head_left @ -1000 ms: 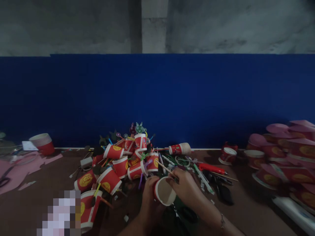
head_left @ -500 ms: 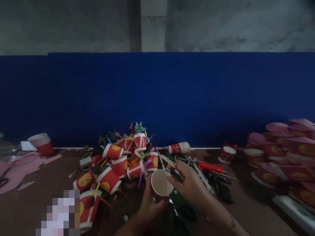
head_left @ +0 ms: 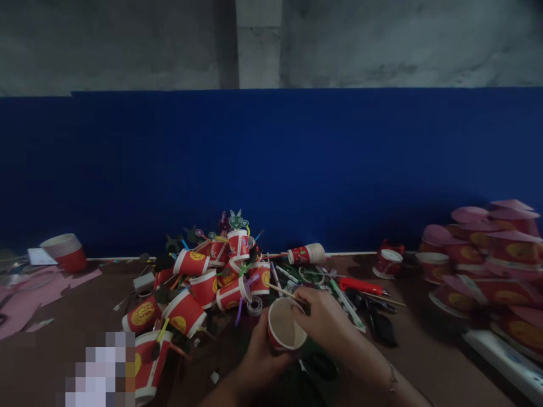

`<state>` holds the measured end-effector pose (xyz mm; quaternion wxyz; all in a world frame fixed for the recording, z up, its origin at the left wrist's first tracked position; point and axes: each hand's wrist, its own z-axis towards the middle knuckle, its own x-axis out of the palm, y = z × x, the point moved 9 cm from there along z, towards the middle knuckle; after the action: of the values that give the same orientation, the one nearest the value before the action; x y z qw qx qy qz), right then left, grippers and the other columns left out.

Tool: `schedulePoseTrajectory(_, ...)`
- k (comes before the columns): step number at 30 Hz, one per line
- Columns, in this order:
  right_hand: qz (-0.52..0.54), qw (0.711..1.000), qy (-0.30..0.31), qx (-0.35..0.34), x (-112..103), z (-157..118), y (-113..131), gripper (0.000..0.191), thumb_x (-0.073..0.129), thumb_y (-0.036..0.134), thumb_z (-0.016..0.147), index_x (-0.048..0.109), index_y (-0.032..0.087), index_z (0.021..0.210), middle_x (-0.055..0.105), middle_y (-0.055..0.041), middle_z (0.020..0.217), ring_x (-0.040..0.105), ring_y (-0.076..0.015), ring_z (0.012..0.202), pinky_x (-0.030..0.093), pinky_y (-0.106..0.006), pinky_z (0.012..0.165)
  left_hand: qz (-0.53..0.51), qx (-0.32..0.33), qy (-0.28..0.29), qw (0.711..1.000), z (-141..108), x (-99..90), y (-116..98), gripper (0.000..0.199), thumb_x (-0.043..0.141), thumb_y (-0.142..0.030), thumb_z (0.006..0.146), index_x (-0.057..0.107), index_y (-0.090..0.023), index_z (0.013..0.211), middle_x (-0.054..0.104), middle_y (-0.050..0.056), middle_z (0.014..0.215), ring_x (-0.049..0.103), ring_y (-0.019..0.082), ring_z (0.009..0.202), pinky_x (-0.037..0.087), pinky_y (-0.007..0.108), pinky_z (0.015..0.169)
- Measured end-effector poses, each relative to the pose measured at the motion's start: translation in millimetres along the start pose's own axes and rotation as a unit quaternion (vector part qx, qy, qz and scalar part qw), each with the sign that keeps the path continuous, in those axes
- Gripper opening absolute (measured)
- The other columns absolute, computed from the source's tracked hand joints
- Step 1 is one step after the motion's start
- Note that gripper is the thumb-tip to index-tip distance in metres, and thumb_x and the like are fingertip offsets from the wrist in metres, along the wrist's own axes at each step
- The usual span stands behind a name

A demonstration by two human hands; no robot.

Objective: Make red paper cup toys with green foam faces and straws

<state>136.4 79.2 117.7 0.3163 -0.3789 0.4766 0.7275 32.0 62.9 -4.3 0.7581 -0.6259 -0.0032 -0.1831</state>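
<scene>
So, left hand [head_left: 262, 355]: fingers curled round a cup [head_left: 287, 325], lower middle of the frame, mouth facing camera
Right hand [head_left: 320, 311]: fingers pinched on a stick [head_left: 282, 291], by the cup's rim
Cup pile [head_left: 205, 287]: left of centre

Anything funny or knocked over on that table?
Yes: several red cups heaped in the middle lie tipped at odd angles. Right of them, a nested stack lies sideways, though the far-left stack stands upright. The cup in the left hand shows no clear damage.
</scene>
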Motion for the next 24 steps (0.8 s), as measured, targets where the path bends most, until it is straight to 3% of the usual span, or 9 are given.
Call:
schedulePoseTrajectory(5, 0.058, 0.998, 0.021, -0.018, 0.1, 0.3, 8.1, 0.011, 0.05, 0.02, 0.074, 0.061, 0.019, 0.075, 0.066, -0.0023, 0.076, 0.058, -0.0163, 0.07, 0.035, -0.024, 0.061, 0.032, 0.028, 0.019, 0.999, -1.1, 3.4, -6.7, 0.067, 0.075, -0.024, 0.065, 0.046, -0.019, 0.125, 0.059, 0.013, 0.119, 0.057, 0.026, 0.106, 0.048, 0.034, 0.089)
schedulePoseTrajectory(10, 0.026, 0.999, 0.022, -0.029, -0.2, -0.9, 15.5, 0.012, 0.051, 0.016, 0.071, 0.062, 0.02, 0.073, 0.065, -0.0018, 0.076, 0.056, -0.0154, 0.069, 0.033, -0.024, 0.06, 0.09, 0.077, 0.05, 0.992, -2.9, 10.9, -26.3, 0.064, 0.071, -0.016, 0.063, 0.048, -0.018, 0.122, 0.062, 0.01, 0.113, 0.059, 0.024, 0.1, 0.048, 0.031, 0.087)
schedulePoseTrajectory(24, 0.031, 0.99, 0.081, -0.108, 0.4, -2.6, 21.9, 0.021, 0.044, 0.013, 0.084, 0.064, 0.018, 0.078, 0.064, -0.0029, 0.076, 0.057, -0.0149, 0.072, 0.037, -0.024, 0.064, 0.076, 0.058, 0.078, 0.992, -5.8, 16.3, -28.5, 0.062, 0.07, -0.019, 0.065, 0.048, -0.017, 0.122, 0.063, 0.011, 0.112, 0.06, 0.024, 0.098, 0.049, 0.032, 0.085)
